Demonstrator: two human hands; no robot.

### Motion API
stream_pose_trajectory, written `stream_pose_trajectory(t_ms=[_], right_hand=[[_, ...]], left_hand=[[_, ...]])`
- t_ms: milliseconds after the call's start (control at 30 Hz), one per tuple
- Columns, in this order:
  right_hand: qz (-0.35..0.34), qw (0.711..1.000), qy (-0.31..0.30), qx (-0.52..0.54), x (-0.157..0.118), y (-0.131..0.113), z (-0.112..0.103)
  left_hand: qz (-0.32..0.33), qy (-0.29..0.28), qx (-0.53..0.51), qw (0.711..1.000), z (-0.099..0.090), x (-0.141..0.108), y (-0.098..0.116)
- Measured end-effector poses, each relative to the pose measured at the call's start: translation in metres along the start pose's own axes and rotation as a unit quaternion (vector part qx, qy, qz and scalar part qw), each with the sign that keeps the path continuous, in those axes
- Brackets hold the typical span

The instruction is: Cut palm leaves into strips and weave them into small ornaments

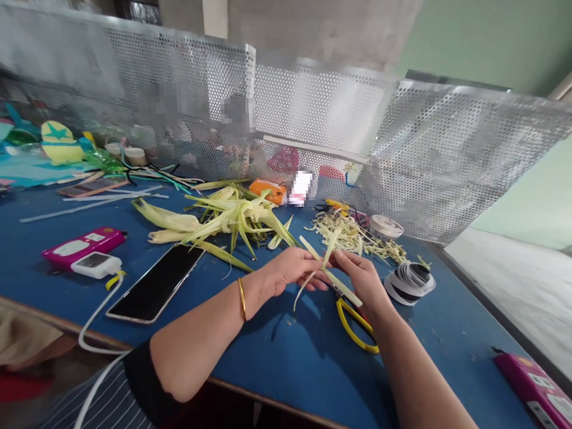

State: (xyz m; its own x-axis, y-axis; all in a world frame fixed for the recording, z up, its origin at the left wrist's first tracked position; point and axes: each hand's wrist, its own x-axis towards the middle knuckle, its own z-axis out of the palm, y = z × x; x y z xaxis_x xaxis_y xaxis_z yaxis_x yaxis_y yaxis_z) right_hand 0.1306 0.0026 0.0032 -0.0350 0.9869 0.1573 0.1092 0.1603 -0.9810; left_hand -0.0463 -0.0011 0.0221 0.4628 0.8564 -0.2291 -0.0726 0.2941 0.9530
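Note:
My left hand and my right hand meet above the table, fingers closed on thin pale-green corn husk strips that cross one another. One narrow end curls down below my left fingers. Yellow-handled scissors lie under my right hand, their blades mostly hidden by the hands and strips. Beyond my left hand spreads a heap of corn husks. Shredded husk bits are piled behind my right hand. A black-and-white spool stands just right of that hand.
On the blue table, a large dark-screened phone and a magenta device with a white cable lie left. An orange box sits behind the husks. Perforated metal panels line the back. Another magenta device lies front right.

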Motion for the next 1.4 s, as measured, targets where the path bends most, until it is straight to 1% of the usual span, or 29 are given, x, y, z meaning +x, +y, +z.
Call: stream_pose_trajectory(t_ms=[67,100,233,300,367,467,533,633,667,733,800,900,967,1000,1033,1067,1133,1200,1233,1300,1400], right_hand=[[-0.006,1.000,-0.014,0.004,-0.002,-0.001,0.002],[-0.014,1.000,-0.011,0.006,-0.002,-0.002,0.003],[-0.049,0.997,0.052,0.002,-0.004,-0.007,0.004],[-0.071,0.994,0.075,-0.019,-0.005,-0.008,0.004],[-0.090,0.991,0.080,-0.050,-0.006,-0.008,0.005],[-0.085,0.988,0.095,-0.092,-0.006,-0.005,0.007],[-0.076,0.986,0.109,-0.099,-0.007,-0.003,0.008],[-0.089,0.988,0.094,-0.079,-0.008,-0.005,0.008],[-0.099,0.988,0.090,-0.072,-0.008,-0.008,0.007],[-0.121,0.986,0.093,-0.072,-0.010,-0.013,0.004],[-0.143,0.981,0.103,-0.085,-0.011,-0.019,0.000],[-0.163,0.977,0.090,-0.105,-0.011,-0.024,-0.006],[-0.170,0.976,0.074,-0.113,-0.011,-0.027,-0.007],[-0.171,0.976,0.068,-0.116,-0.012,-0.027,-0.007],[-0.171,0.976,0.061,-0.119,-0.012,-0.028,-0.007],[-0.170,0.976,0.053,-0.122,-0.012,-0.028,-0.005],[-0.167,0.976,0.033,-0.133,-0.014,-0.027,-0.002],[-0.169,0.974,0.014,-0.148,-0.015,-0.026,0.001],[-0.174,0.973,0.013,-0.155,-0.016,-0.026,0.002],[-0.188,0.969,0.033,-0.159,-0.017,-0.026,0.003],[-0.207,0.965,0.072,-0.141,-0.018,-0.028,0.000]], left_hand=[[-0.001,0.011,0.030,1.000,0.005,0.000,-0.003],[-0.002,0.020,0.040,0.999,0.008,0.000,-0.004],[-0.001,0.049,0.041,0.998,0.014,0.000,-0.005],[0.014,0.052,0.040,0.998,0.015,-0.001,-0.005],[0.024,0.053,0.051,0.997,0.015,-0.002,-0.005],[0.014,0.034,0.065,0.997,0.015,-0.002,-0.007],[0.007,0.033,0.067,0.997,0.016,0.000,-0.009],[0.015,0.062,0.070,0.996,0.018,0.003,-0.014],[0.022,0.061,0.069,0.996,0.018,0.005,-0.016],[0.029,0.038,0.052,0.997,0.019,0.006,-0.017],[0.039,0.020,0.027,0.999,0.016,0.005,-0.014],[0.063,0.029,0.060,0.996,0.006,0.003,-0.002],[0.064,0.064,0.099,0.991,-0.002,0.000,0.007],[0.071,0.096,0.111,0.987,-0.005,-0.001,0.011],[0.093,0.121,0.121,0.981,-0.007,-0.003,0.014],[0.111,0.134,0.129,0.976,-0.008,-0.004,0.017],[0.119,0.125,0.146,0.974,-0.010,-0.006,0.017],[0.130,0.099,0.198,0.966,-0.010,-0.006,0.014],[0.143,0.092,0.233,0.957,-0.011,-0.005,0.012],[0.167,0.094,0.272,0.943,-0.012,-0.002,0.007],[0.188,0.098,0.261,0.942,-0.012,0.000,0.005]])
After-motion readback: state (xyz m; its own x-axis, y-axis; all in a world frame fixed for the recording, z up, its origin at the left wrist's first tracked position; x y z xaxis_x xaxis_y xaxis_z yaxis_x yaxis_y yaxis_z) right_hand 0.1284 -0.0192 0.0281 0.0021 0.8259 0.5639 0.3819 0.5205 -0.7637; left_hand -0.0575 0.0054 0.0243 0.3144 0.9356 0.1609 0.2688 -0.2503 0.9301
